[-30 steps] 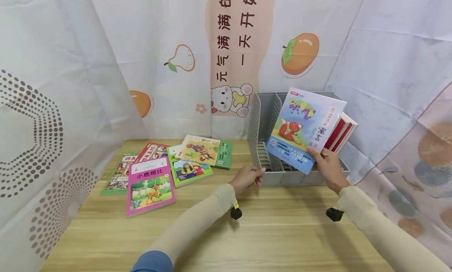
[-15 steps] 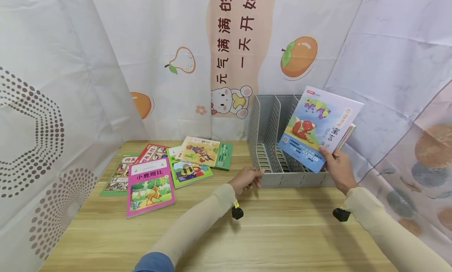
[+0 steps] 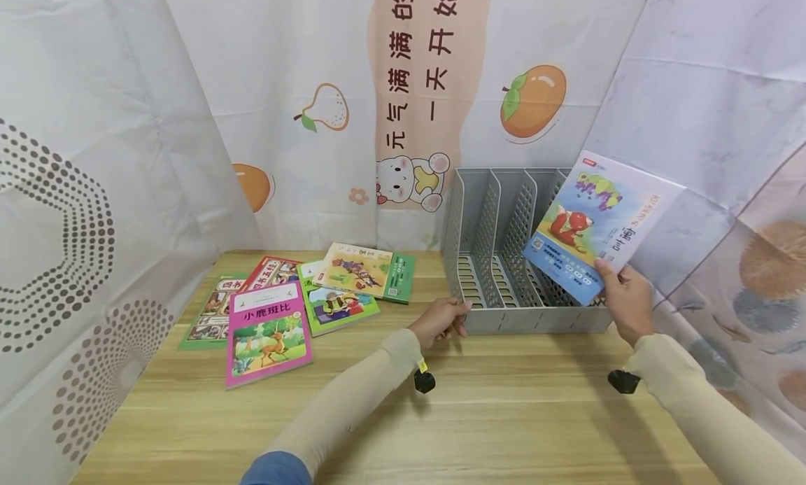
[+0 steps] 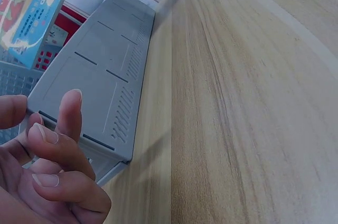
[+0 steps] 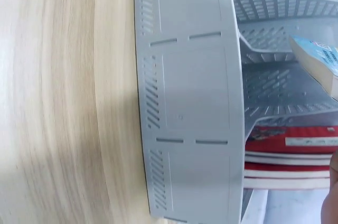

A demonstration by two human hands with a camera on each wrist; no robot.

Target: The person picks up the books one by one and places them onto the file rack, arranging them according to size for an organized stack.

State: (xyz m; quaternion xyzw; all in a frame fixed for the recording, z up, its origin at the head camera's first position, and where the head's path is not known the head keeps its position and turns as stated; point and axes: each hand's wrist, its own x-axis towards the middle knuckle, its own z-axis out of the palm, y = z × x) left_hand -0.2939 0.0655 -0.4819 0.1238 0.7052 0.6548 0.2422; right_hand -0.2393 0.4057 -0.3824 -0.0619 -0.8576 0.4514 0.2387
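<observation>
My right hand [image 3: 626, 299] holds a picture book [image 3: 601, 222] by its lower right part, thumb on the front cover. The cover shows a red fox under grapes above a blue band. It is tilted above the right side of a grey perforated book rack [image 3: 535, 322], hiding the compartments behind. My left hand [image 3: 437, 320] grips the rack's front left corner; in the left wrist view its thumb and index finger pinch the edge, the other fingers curled loosely. In the right wrist view, several red-covered books [image 5: 290, 139] stand in the rack's end compartment, with the held book's page edge [image 5: 312, 71] above the neighbouring one.
On the wooden table [image 3: 491, 408] at left lie a pink deer book [image 3: 269, 334], a green-edged book [image 3: 340, 304], a cream-covered book [image 3: 359, 269] on a green one [image 3: 399, 278], and red [image 3: 267, 269] and green [image 3: 210, 313] comic-style books. A printed curtain [image 3: 315, 37] hangs behind.
My right hand has carried the fox book rightward over the rack, uncovering more of its left compartments and hiding the red books in the head view. The left hand stays at the rack's corner.
</observation>
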